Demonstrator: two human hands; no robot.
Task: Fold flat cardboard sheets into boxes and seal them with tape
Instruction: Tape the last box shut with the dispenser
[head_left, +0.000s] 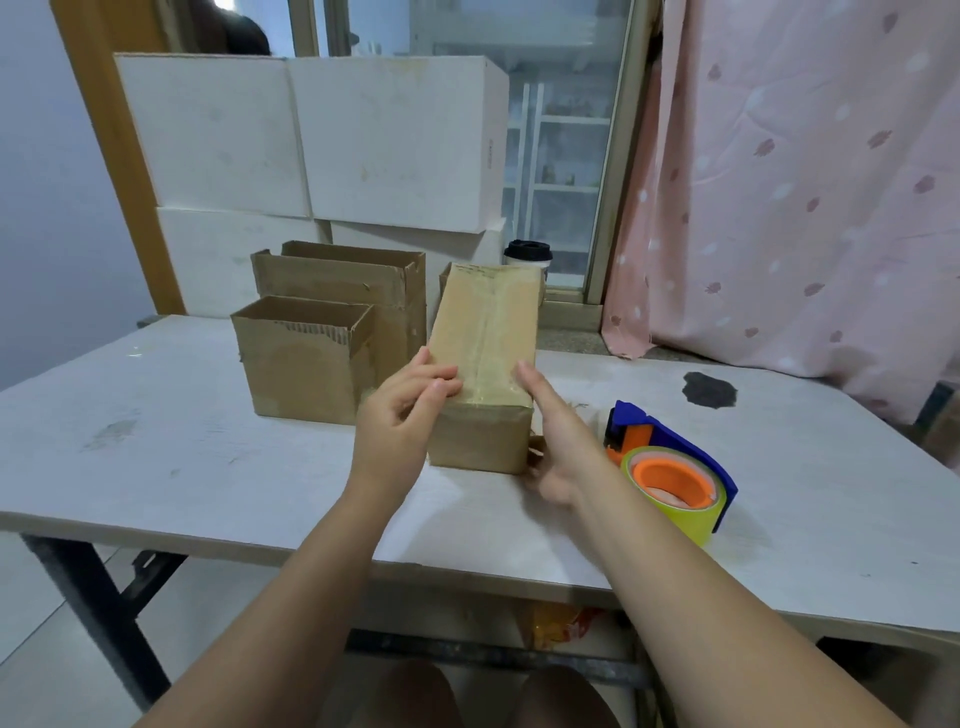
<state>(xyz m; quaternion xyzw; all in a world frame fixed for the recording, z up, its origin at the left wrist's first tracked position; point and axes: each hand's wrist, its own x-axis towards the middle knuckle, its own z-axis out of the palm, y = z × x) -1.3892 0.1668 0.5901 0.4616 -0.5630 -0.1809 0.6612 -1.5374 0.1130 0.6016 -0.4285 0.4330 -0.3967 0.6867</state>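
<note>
Head view shows the brown rectangular cardboard box (485, 332) on the worn white table (182, 415), with a strip of clear tape (485, 364) over its top seam. The left hand (400, 415) rests lightly bent fingers on the near left top edge. The right hand (558, 441) lies with straight fingers along the right side and grips nothing. For a good seal, both hands should probably press the tape end firmly over the near edge. The blue tape dispenser with yellow-green roll (670, 467) lies just beside the right hand.
</note>
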